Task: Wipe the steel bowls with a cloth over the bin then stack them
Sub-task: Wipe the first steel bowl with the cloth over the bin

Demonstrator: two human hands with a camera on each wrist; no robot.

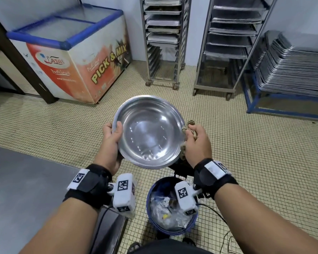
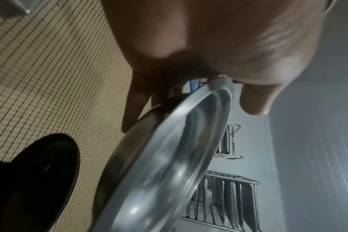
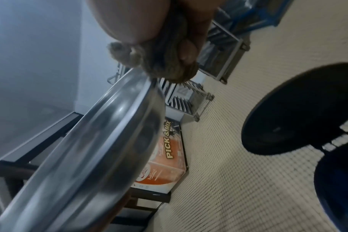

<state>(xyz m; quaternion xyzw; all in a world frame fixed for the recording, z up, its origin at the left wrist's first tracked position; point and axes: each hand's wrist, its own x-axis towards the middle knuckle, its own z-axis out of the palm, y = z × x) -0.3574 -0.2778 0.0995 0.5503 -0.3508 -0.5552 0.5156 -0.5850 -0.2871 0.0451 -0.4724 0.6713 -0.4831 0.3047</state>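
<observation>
A round steel bowl point(image 1: 150, 132) is held in the air, its inside facing me, above and beyond the blue bin point(image 1: 171, 208). My left hand point(image 1: 111, 136) grips its left rim, thumb inside the bowl, fingers underneath point(image 2: 137, 100). My right hand point(image 1: 196, 142) clutches a bunched brown cloth point(image 1: 190, 125) against the bowl's right rim. In the right wrist view the cloth point(image 3: 169, 66) sits balled in the fingers, touching the bowl's edge point(image 3: 117, 119). The left wrist view shows the bowl point(image 2: 169, 164) edge-on.
The bin holds crumpled plastic rubbish, its black lid point(image 1: 180, 167) standing open behind it. A steel counter point(image 1: 26, 189) lies at my left. Beyond are a chest freezer point(image 1: 72, 52), two tray racks point(image 1: 163, 39) and stacked trays point(image 1: 291, 70) on a tiled floor.
</observation>
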